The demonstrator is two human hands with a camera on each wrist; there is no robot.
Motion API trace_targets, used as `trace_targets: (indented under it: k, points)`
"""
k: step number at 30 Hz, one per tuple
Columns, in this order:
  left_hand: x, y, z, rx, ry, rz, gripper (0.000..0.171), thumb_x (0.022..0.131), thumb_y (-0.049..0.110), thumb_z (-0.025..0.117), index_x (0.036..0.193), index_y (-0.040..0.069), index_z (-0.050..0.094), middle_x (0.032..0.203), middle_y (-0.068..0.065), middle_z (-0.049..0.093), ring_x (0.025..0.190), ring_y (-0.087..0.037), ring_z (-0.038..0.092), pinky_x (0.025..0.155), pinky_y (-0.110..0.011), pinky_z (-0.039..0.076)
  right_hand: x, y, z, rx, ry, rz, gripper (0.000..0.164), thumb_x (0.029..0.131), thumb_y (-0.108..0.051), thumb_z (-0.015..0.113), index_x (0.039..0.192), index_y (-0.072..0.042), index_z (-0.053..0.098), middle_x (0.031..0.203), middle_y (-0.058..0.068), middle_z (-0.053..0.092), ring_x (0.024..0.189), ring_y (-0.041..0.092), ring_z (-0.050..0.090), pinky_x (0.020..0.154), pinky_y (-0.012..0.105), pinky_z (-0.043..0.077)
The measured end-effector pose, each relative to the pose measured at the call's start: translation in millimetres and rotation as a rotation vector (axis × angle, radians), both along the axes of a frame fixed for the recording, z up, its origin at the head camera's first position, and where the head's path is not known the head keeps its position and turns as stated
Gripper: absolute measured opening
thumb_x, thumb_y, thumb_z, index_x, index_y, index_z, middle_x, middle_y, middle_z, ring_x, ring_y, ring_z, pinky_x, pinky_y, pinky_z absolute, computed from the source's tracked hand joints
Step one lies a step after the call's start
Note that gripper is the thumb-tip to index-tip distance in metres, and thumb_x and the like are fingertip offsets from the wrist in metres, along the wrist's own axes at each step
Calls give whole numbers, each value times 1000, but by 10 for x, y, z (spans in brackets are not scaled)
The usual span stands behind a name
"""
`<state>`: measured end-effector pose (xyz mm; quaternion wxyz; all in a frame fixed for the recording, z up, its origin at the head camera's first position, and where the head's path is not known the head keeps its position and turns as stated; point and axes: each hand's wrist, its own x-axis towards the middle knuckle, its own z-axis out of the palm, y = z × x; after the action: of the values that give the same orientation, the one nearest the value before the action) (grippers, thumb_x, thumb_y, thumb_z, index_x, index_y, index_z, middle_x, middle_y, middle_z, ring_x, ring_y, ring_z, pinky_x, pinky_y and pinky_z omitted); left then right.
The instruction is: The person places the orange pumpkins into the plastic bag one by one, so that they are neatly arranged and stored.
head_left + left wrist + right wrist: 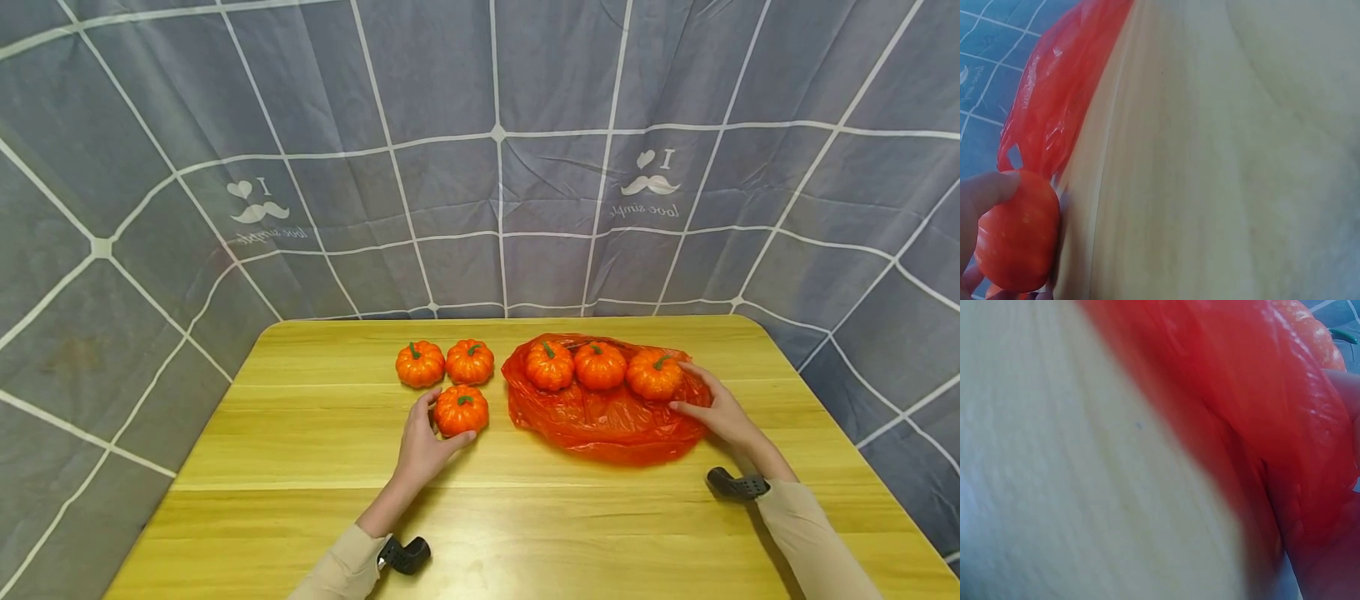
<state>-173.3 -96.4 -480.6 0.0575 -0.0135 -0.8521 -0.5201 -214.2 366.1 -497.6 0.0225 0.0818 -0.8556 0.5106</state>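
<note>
One pumpkin [461, 411] in wide left grip [422, 450]

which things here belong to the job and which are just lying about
Seem to belong to the job:
- six round, ribbed orange pumpkins with green stems
- crumpled, translucent red plastic bag
- left hand, right hand

Just around:
- grey cloth backdrop with white grid lines
- yellow wood-grain table

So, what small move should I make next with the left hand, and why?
Perhaps lift the pumpkin in the left hand slightly toward the red bag: thumb and fingers flank it, the bag's near part bears no pumpkin, and the right hand, at the bag's right edge, could steady it.
</note>
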Motion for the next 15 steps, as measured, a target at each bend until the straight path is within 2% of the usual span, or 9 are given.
trace_targets:
  k: [2, 5, 7, 9, 11, 13, 15]
  points:
    - [-5, 3, -1, -7, -2, 3, 86, 71, 19, 85, 140, 0, 38, 136, -22, 45, 124, -37, 47, 101, -51, 45, 1, 2, -6, -3, 6, 1, 73, 86, -6, 68, 147, 1, 28, 149, 31, 25, 138, 17, 28, 88, -5, 24]
    - [-12, 8, 4, -19, 3, -1, 86, 70, 19, 85, 140, 1, 39, 136, -22, 46, 125, -37, 47, 101, -52, 44, 2, 3, -14, -7, 16, 2, 72, 87, -6, 68, 146, 1, 29, 147, 31, 26, 122, -13, 28, 88, -4, 25]
    - [-18, 10, 0, -26, 12, -6, 85, 70, 19, 86, 140, 2, 41, 137, -21, 47, 125, -38, 48, 101, -54, 44, 3, 3, -15, -5, 20, 2, 72, 86, -6, 68, 146, 1, 29, 147, 31, 27, 117, -17, 27, 88, -4, 25]
    - [-22, 15, -2, -29, 13, -11, 85, 70, 18, 86, 140, 4, 42, 139, -20, 47, 126, -37, 48, 102, -54, 43, 3, 3, -11, -2, 16, 2, 72, 86, -6, 68, 146, 2, 29, 147, 31, 26, 127, -6, 30, 88, -5, 25]
    - [-25, 20, -4, -25, 14, -13, 84, 69, 18, 86, 139, 4, 43, 139, -19, 47, 127, -37, 48, 102, -54, 42, 2, 4, -3, 3, 10, 3, 72, 86, -6, 68, 146, 2, 28, 148, 31, 25, 137, 15, 29, 88, -5, 24]
    - [-28, 26, -9, -19, 9, -11, 83, 69, 18, 86, 139, 5, 44, 138, -18, 48, 126, -36, 48, 103, -52, 42, 0, 6, 4, 4, 2, 5, 73, 86, -6, 68, 146, 2, 28, 149, 32, 24, 138, 37, 24, 87, -5, 23]
    - [-29, 30, -11, -13, 12, -9, 81, 68, 17, 86, 137, 5, 45, 135, -18, 50, 124, -35, 50, 102, -52, 43, -6, 8, 9, 8, 0, 7, 73, 86, -6, 68, 146, 3, 27, 150, 32, 23, 134, 50, 21, 87, -6, 22]
